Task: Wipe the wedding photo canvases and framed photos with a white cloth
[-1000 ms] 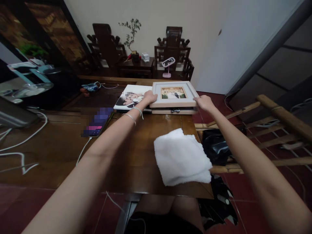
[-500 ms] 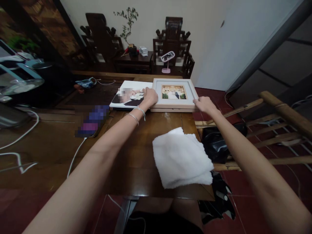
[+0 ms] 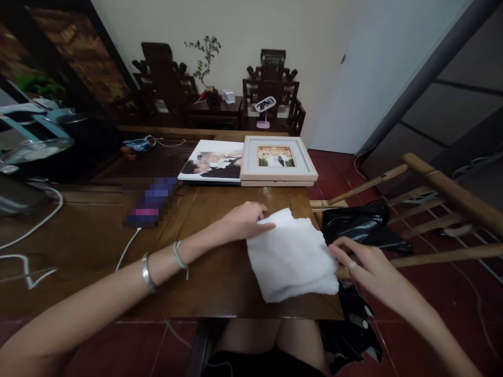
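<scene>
A folded white cloth (image 3: 291,255) lies on the dark wooden table (image 3: 220,272) near its right front corner. My left hand (image 3: 243,221) rests flat, fingers stretched out, with the fingertips touching the cloth's upper left edge. My right hand (image 3: 363,262) is at the cloth's right edge, fingers spread and touching it. At the far end of the table a pale wooden picture frame (image 3: 278,166) lies flat on top of another frame, beside a large photo print (image 3: 212,167). Neither hand holds the frame.
A phone (image 3: 151,208) on a white cable lies left of centre. A black bag (image 3: 363,228) and bamboo chair rails (image 3: 444,209) are at the right. Dark carved chairs (image 3: 275,91), a small plant (image 3: 207,68) and a pink mirror (image 3: 264,107) stand by the far wall.
Both hands let go of the picture frame, which now lies on the stack, and drew back toward me to the white cloth.
</scene>
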{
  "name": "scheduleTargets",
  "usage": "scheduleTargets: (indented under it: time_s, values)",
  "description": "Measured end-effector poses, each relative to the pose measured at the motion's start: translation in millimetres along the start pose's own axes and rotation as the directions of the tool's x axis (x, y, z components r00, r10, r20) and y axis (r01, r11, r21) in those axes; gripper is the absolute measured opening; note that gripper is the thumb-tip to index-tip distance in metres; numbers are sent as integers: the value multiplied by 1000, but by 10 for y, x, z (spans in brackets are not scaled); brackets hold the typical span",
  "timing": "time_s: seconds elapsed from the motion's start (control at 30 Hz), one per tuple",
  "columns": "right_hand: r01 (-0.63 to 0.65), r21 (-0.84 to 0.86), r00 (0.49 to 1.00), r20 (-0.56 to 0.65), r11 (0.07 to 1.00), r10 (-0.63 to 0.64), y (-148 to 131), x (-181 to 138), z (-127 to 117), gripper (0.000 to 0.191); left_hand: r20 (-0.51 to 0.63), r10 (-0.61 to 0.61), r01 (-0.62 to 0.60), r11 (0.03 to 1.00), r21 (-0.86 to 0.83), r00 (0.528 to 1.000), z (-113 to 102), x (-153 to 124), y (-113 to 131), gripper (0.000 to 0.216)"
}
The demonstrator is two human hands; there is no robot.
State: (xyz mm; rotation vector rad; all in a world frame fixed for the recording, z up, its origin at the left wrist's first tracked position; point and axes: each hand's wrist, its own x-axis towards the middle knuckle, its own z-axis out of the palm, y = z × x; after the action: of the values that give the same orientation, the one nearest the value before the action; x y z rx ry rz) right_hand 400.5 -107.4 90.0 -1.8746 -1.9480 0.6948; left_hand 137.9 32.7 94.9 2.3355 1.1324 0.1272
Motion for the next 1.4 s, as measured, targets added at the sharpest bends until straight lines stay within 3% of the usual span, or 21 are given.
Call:
scheduleTargets:
  time_s: [0.07, 0.17, 0.23, 0.3, 0.5, 0.6, 0.73, 0.87, 1.0, 1.2, 1.4]
  values:
    - [-77, 150, 995, -48, 986, 85, 55, -179, 135, 33, 50, 29, -25, 996, -85, 998, 88, -15, 3, 35]
    - [-136, 353, 968, -150, 926, 199, 105, -266, 357, 40, 28, 221, -207, 945, -254, 975, 123, 35, -5, 31]
    - [-138, 447, 960, -158, 884, 230, 94, -272, 471, 38, 43, 330, -290, 877, -382, 943, 121, 64, -16, 34]
    - [-113, 501, 963, -156, 858, 219, 53, -278, 536, 31, 61, 363, -299, 842, -449, 930, 130, 80, -34, 37]
    - [-81, 607, 957, -173, 790, 231, -25, -396, 565, 26, 17, 322, -301, 902, -309, 947, 204, 99, -52, 36]
    - [-53, 654, 951, -198, 755, 239, 10, -479, 572, 27, 52, 317, -294, 919, -262, 947, 223, 109, -3, 36]
    - [-53, 664, 952, -192, 746, 239, 56, -489, 553, 32, 61, 407, -382, 891, -247, 911, 224, 143, 82, 32]
    - [-92, 669, 971, -102, 737, 214, 104, -247, 486, 32, 98, 531, -476, 815, -330, 842, 217, 193, 148, 30]
    - [-82, 721, 965, -116, 688, 237, 148, 86, 422, 30, 131, 521, -431, 802, -413, 843, 213, 231, 164, 30]
    - [-48, 730, 978, -106, 682, 181, 122, 212, 393, 32, 159, 356, -233, 829, -508, 921, 219, 300, 155, 42]
    - [-75, 778, 959, -114, 624, 258, 185, 251, 447, 43, 120, 390, -204, 690, -694, 913, 181, 309, 229, 68]
